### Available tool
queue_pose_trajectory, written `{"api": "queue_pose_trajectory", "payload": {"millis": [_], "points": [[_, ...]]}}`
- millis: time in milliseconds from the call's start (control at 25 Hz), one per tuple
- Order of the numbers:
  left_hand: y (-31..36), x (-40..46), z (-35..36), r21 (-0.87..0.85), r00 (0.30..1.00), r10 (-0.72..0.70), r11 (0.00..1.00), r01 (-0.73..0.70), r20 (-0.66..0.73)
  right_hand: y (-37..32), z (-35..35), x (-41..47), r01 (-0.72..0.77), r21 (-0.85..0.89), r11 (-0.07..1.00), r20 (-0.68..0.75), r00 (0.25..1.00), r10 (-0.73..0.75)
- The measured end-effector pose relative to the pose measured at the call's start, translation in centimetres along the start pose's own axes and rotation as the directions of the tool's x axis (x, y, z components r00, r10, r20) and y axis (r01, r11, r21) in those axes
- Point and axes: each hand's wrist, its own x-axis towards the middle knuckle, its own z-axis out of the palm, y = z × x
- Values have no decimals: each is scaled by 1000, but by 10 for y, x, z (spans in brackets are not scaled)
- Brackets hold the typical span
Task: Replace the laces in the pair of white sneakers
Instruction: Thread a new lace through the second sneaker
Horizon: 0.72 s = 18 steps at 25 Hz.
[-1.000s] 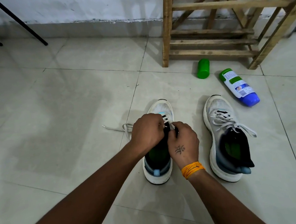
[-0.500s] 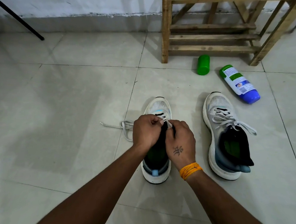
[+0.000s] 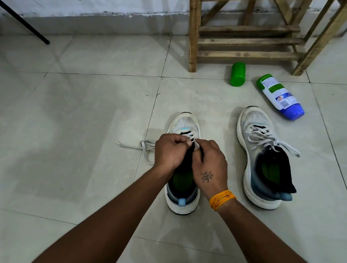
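Note:
Two white sneakers stand side by side on the tiled floor, toes away from me. Over the left sneaker (image 3: pixel 183 123) my left hand (image 3: pixel 170 151) and my right hand (image 3: pixel 209 161) meet at the eyelet rows. Both pinch the white lace (image 3: pixel 195 143) where it crosses the black tongue. The lace's free end (image 3: pixel 145 146) trails in a loop on the floor to the left of that shoe. The right sneaker (image 3: pixel 260 156) is laced, with its loose ends lying over the collar. My hands hide most of the left shoe's lacing.
A green cap (image 3: pixel 238 73) and a bottle with a green top and blue base (image 3: pixel 280 97) lie on the floor beyond the right sneaker. A wooden rack (image 3: pixel 247 27) stands at the back right. Black metal legs (image 3: pixel 23 22) slant at the back left.
My hands have shifted slightly toward the toe of the left sneaker, still working the lace. The trailing loop on the floor has barely moved. The right sneaker is unchanged.

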Motion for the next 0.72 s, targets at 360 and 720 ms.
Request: {"api": "queue_pose_trajectory", "payload": {"millis": [360,720], "points": [[-2,1,-2,41,998,49,998,-48,-38,8,-4,3,96,-42,994,190,978,-87],[-8,-7,2,163,947,321,933,-321,27,30,-2,25,-335,428,840,270,934,235]]}}
